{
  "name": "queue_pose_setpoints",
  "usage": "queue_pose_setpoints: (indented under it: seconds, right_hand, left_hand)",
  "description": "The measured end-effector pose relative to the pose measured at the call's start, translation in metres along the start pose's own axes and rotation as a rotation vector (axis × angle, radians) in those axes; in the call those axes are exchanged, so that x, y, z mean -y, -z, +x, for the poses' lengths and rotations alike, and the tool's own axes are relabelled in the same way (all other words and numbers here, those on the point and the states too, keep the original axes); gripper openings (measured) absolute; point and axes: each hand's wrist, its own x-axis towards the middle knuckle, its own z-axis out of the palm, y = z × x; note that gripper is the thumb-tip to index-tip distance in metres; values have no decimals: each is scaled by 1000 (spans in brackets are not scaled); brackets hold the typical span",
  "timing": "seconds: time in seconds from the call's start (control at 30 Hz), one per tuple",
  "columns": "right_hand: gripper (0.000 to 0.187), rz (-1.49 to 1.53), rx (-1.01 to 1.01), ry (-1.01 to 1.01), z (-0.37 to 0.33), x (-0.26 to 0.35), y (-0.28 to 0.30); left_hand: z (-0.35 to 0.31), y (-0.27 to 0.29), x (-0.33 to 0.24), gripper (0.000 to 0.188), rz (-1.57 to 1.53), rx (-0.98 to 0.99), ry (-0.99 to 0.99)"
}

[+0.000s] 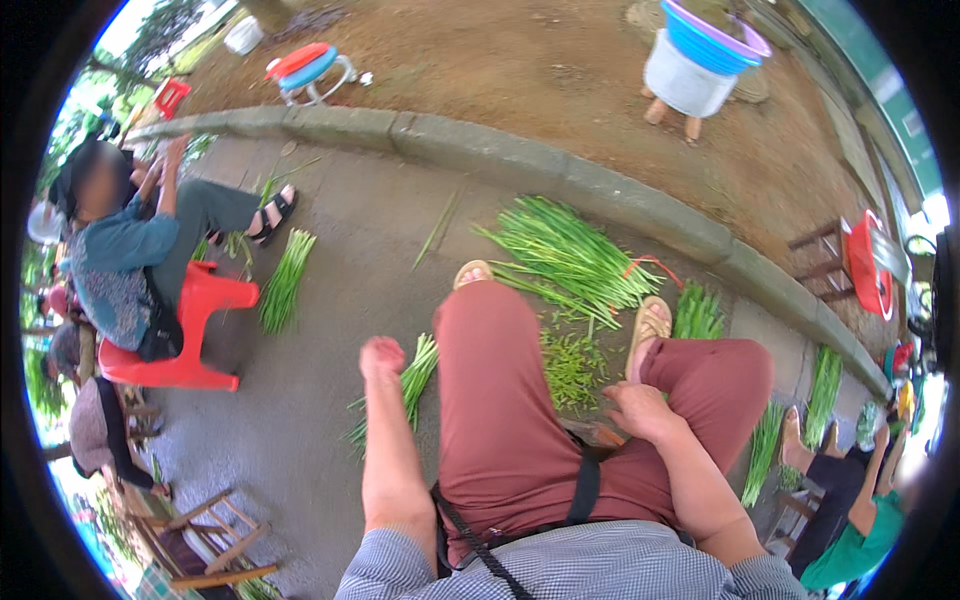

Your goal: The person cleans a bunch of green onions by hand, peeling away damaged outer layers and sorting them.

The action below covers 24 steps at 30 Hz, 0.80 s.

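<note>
Nearby, right hand beside green clippings, fingers loosely spread. Left hand blurred, near small stalk bundle; cannot tell its fingers. Clippings lie between the legs; larger stalk heap beyond, then kerb.

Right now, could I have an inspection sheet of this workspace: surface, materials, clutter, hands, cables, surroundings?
Surface: grey pavement.
Materials: large pile of green stalks, smaller bundle, clippings between the feet.
Clutter: a few loose stalks beyond the left foot.
Hands: left hand blurred, beside the smaller bundle; right hand near the clippings; neither grip is clear.
Cables: nothing seen.
Surroundings: seated co-worker on a red stool, kerb, blue basin.
</note>
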Motion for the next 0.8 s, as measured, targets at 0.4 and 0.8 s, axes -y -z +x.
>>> queue_pose_setpoints:
  seconds: [0.4, 0.8]
  right_hand:
    - [19, -113, 15, 183, 27, 9, 30]
    - [26, 103, -44, -327, 176, -125, -4]
  left_hand:
    - [-514, -271, -7, 50, 665, 1605, -916]
    - [-506, -312, 44, 30, 459, 1855, -500]
